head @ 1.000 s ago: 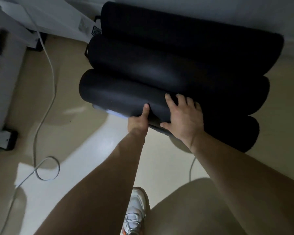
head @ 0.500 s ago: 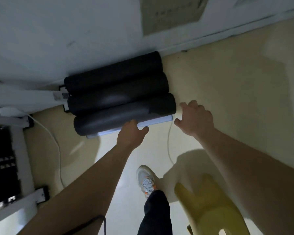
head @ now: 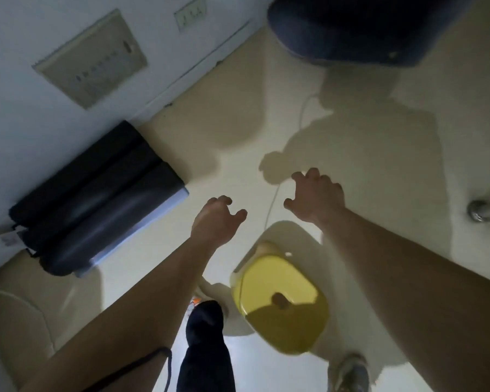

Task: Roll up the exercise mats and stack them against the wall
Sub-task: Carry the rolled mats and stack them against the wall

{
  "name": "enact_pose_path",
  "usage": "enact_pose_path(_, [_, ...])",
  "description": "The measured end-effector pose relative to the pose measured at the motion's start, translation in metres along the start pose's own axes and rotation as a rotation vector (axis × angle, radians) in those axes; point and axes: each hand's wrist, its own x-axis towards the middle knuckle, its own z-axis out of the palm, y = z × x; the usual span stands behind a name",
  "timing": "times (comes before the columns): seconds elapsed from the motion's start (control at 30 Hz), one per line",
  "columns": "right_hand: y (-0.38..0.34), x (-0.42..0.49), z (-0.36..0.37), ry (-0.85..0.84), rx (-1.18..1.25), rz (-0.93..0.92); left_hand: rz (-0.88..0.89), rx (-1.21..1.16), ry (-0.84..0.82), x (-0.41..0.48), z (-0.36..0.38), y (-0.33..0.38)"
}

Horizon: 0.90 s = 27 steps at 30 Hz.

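Three rolled black exercise mats [head: 96, 199] lie side by side on the floor against the white wall [head: 26, 114] at the left. The nearest roll shows a pale blue edge. My left hand [head: 215, 219] hovers in the air to the right of the rolls, fingers loosely curled, holding nothing. My right hand [head: 314, 196] is further right, also above the floor with curled fingers and nothing in it. Neither hand touches a mat.
A yellow plastic stool [head: 280, 304] stands just below my hands. A dark blue padded object [head: 359, 29] fills the top right. A thin white cable [head: 272, 205] runs across the cream floor. A metal leg foot [head: 477, 213] shows at the right edge.
Both hands have left the nearest roll and pulled back. My view has risen and swung right, so the stacked rolls now sit far to the left.
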Motion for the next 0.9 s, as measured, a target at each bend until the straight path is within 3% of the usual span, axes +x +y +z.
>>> enact_pose_path(0.2, [0.216, -0.109, 0.045, -0.071, 0.112, 0.218, 0.108, 0.099, -0.108, -0.085, 0.128, 0.128])
enact_pose_path(0.33, [0.320, -0.186, 0.084, -0.103, 0.237, 0.392, 0.207, 0.205, -0.210, -0.134, 0.201, 0.194])
enact_pose_path(0.6, [0.438, -0.315, 0.183, -0.096, 0.477, 0.652, 0.457, 0.481, -0.379, -0.207, 0.348, 0.263])
enact_pose_path(0.9, [0.575, -0.427, 0.312, -0.139, 0.631, 0.826, 0.537, 0.632, -0.443, -0.285, 0.514, 0.314])
